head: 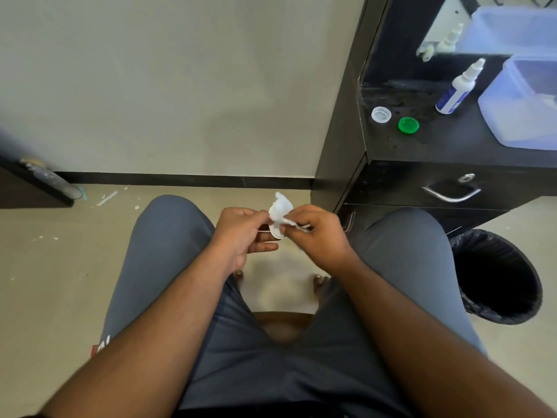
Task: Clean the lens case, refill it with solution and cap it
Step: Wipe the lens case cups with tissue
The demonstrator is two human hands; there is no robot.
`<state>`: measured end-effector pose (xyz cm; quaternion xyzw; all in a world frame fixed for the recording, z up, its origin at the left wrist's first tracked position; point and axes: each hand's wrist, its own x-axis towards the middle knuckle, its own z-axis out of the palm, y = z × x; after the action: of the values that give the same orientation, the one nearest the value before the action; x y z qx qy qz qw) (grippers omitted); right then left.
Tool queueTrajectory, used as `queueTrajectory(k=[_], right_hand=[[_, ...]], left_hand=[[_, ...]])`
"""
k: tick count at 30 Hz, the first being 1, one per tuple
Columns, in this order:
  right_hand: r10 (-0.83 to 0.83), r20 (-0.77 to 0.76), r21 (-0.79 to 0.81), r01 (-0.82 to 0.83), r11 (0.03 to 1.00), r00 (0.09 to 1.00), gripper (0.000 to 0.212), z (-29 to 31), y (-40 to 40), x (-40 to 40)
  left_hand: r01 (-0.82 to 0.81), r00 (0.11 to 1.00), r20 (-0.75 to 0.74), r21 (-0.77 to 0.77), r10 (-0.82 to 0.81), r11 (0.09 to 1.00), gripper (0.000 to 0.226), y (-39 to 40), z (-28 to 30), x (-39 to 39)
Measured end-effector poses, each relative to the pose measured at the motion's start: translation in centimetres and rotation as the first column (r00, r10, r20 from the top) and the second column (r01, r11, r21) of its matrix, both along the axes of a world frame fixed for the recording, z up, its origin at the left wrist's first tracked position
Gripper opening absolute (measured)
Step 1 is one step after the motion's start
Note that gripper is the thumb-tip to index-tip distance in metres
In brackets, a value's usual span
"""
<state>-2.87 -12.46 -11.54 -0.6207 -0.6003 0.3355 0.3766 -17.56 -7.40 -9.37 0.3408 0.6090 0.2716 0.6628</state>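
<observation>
The left hand (241, 233) pinches the case (275, 226) — light, stiff, probably slippery (best held by its rim) — while the right hand (319, 233) pinches tissue (281, 208).

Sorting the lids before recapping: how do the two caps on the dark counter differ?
The clear cap is see-through and colourless; the green cap is solid bright green. The clear cap lies nearer the counter's left edge, the green cap to its right. Both are round, lie loose and apart.
</observation>
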Motion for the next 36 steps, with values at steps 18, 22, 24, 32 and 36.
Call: queueTrajectory(k=[18, 22, 24, 32, 36], right_hand=[[0.004, 0.678, 0.114, -0.111, 0.987, 0.735, 0.018, 0.1, -1.4, -2.8], [-0.207, -0.295, -0.377, 0.085, 0.922, 0.933, 0.014, 1.1, -0.8, -2.2], [-0.441, -0.702, -0.521, 0.019, 0.853, 0.56, 0.013, 1.5, -0.6, -1.1], [-0.459, -0.684, -0.379, 0.262, 0.888, 0.567, 0.014, 1.7, -0.4, 1.0], [-0.225, -0.221, -0.044, 0.221, 0.974, 0.949, 0.011, 1.3, -0.7, -0.1]], left_hand=[[0.008, 0.993, -0.12, 0.227, 0.02, 0.974, 0.008, -0.4, -1.0, -0.3], [-0.037, 0.997, -0.058, 0.236, 0.052, 0.971, 0.009, -0.8, -0.6, -0.3], [-0.066, 0.998, 0.015, 0.227, 0.064, 0.972, 0.009, -0.5, -0.2, -0.5], [0.014, 0.993, 0.114, 0.187, -0.036, 0.982, 0.026, -0.3, 0.1, -0.7], [0.021, 0.992, 0.116, 0.159, -0.04, 0.987, 0.027, -0.2, 0.2, -0.5]])
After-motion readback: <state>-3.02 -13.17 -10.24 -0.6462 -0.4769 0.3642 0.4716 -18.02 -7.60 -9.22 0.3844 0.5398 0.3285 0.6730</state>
